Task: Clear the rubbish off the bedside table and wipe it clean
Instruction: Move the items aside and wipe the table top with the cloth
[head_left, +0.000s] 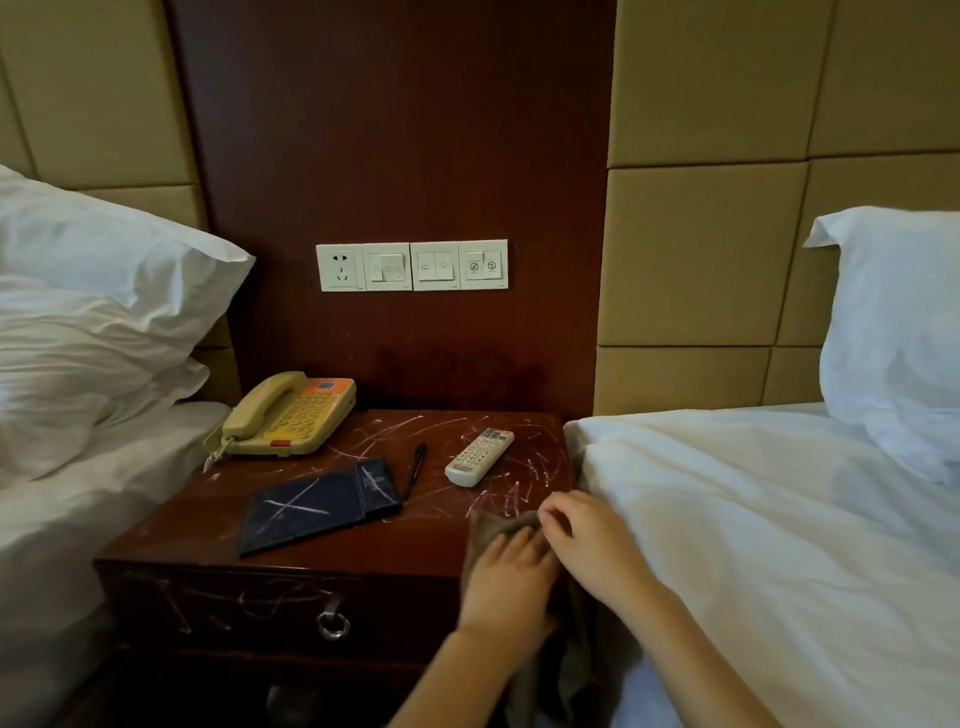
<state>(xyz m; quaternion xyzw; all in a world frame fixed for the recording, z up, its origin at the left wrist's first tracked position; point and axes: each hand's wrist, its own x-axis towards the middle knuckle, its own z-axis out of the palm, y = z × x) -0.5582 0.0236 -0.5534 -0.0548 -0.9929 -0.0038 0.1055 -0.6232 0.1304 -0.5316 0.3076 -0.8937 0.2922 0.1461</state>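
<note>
Cloth (511, 526): brown, draped over the front right corner of the counter (208, 525). Left hand (511, 577): fingers straight, flat on it. Right hand (587, 540): fingers curled, pinching its far edge. White scribbles (395, 426): leftward and rearward; left hand nearer.

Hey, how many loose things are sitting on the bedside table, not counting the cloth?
4: telephone back left, dark folder front centre, pen beside it, remote back right. Something small could lie under the cloth.
</note>
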